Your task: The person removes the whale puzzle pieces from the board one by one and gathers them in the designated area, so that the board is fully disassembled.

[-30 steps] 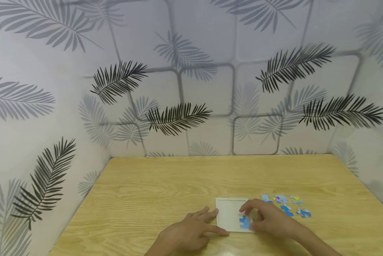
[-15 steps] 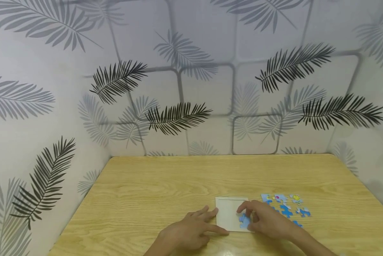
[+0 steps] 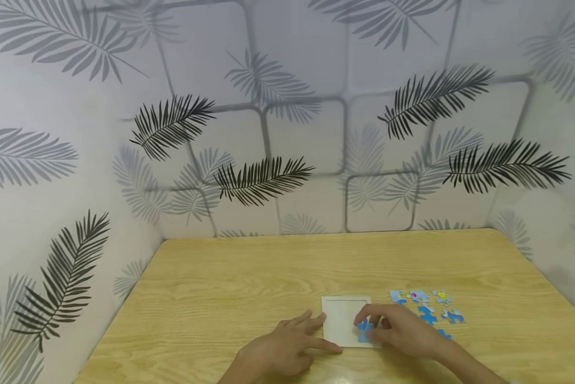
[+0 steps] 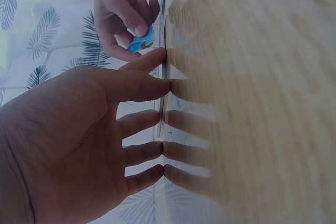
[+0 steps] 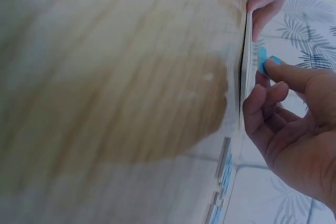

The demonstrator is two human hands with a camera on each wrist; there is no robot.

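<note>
A pale, square puzzle tray (image 3: 340,320) lies on the table. My left hand (image 3: 287,344) is spread out, its fingers straight, with the fingertips touching the tray's left side and near left corner. Over the tray's lower right part, my right hand (image 3: 402,328) pinches a blue jigsaw piece (image 3: 364,330) between thumb and fingers. In the left wrist view this piece (image 4: 140,41) is held tilted, above the tray's surface. The right wrist view shows the thumb pressed on the piece (image 5: 262,60); its lower edge is partly hidden by fingers.
Several loose jigsaw pieces (image 3: 428,314) lie right of the tray, one with a yellow sun (image 3: 442,295). The right forearm partly covers the nearest piece (image 3: 444,334). Behind the wooden table (image 3: 249,272) stands a wall (image 3: 306,202) patterned with leaves.
The blue piece has turned and tilted in my right fingers, and the right hand has shifted slightly over the tray. My left hand stays at the tray's edge. The head view has drifted a little.
</note>
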